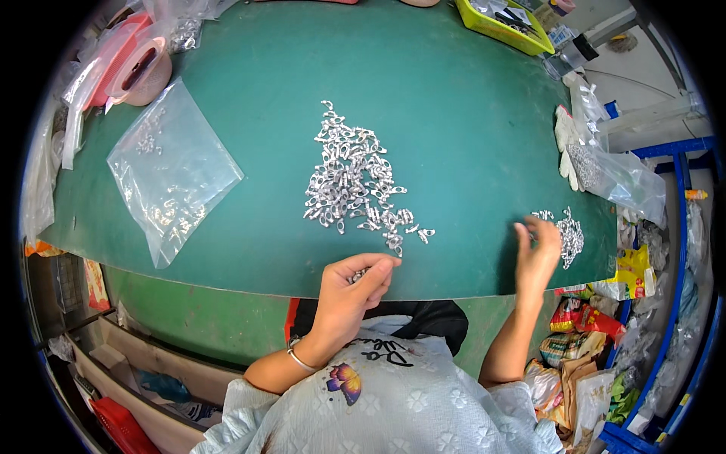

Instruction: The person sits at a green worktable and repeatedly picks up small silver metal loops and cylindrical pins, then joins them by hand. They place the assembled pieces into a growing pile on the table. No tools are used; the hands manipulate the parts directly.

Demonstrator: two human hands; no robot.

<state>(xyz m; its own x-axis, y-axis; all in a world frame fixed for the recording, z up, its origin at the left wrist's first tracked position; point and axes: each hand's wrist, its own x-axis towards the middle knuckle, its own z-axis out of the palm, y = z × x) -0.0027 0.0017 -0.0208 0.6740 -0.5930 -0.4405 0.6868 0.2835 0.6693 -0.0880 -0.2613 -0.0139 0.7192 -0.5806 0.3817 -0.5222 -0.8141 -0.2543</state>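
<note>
Vantage: head-worn, above the seated person's chest, looking steeply down.
Facing: toward 12 o'clock, across the green bench (469, 113).
Nearness: close; left hand (352, 291) at 6 o'clock, right hand (538, 253) at 4 o'clock, forearms entering from the lower edge.
Lens: wide fisheye, bench edge bowed, dark rim all round.
Coverage: bench centre, blue shelving (684, 227) at 3 o'clock.
Shared view: single view only.

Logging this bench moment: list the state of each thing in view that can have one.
left hand: closed around small metal parts
right hand: fingers spread, at the small pile
big pile: loose, spread on table
clear bag: lying flat, nearly empty
yellow tray: filled
</note>
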